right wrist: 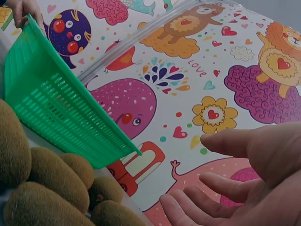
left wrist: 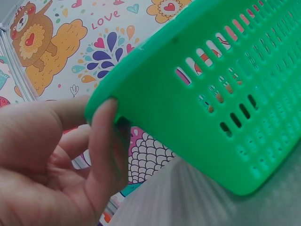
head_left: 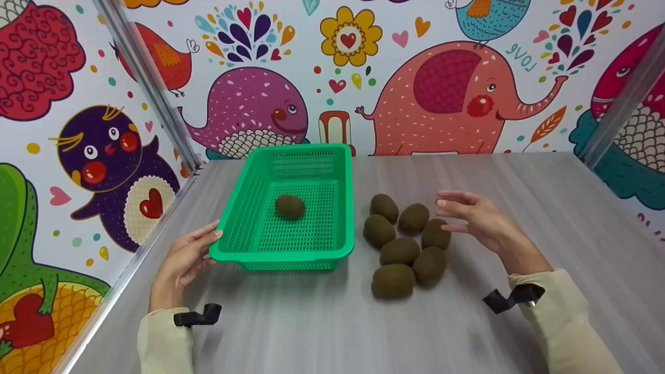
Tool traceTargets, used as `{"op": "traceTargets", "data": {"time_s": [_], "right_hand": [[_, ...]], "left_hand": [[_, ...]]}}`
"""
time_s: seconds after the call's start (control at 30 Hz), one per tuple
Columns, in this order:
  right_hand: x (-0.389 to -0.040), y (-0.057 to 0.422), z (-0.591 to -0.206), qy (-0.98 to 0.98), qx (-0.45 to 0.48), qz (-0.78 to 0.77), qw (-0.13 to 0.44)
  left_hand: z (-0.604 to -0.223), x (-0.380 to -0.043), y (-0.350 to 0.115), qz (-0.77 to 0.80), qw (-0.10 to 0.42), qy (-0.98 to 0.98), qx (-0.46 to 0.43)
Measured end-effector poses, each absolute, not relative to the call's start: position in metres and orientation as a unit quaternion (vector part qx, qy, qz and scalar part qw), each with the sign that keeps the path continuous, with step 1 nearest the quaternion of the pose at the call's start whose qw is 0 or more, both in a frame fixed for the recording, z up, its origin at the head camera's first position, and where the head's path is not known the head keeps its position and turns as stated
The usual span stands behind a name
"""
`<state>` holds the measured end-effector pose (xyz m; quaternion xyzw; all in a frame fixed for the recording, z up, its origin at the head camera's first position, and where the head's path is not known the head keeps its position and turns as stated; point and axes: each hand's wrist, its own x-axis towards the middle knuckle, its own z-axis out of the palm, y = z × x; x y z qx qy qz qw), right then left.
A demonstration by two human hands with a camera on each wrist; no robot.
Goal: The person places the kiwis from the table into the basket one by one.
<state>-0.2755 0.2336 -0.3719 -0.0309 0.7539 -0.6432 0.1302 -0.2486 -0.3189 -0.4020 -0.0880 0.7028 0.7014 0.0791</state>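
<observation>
My left hand [head_left: 183, 258] pinches the near left corner of a green plastic basket [head_left: 283, 256], thumb over the rim and fingers beneath it. One brown kiwi [head_left: 290, 207] lies on the basket's slotted floor. To the right of the basket, several kiwis [head_left: 400, 252] sit in a loose cluster on the grey table. My right hand [head_left: 483, 223] hovers at the cluster's right side with nothing in it, fingers apart and pointing left. Its thumb overlaps the rightmost kiwi [head_left: 435, 236] in the head view. From the right wrist, the spread fingers [right wrist: 188, 207] show beside the kiwis.
The grey wood-grain table [head_left: 322, 322] ends at a cartoon-printed back wall [head_left: 348, 93]. Another printed panel [head_left: 47, 156] stands along the left, joined by a metal corner post [head_left: 150, 83]. A black wrist mount [head_left: 514, 298] sticks out from each sleeve.
</observation>
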Motion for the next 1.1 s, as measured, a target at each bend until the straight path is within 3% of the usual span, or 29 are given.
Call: {"op": "traceTargets", "data": {"time_s": [1.1], "right_hand": [[-0.298,0.263,-0.415,0.759,0.062,-0.624,0.176]], "left_hand": [[-0.406,-0.250,-0.320,0.705,0.079,0.700,-0.080]]}}
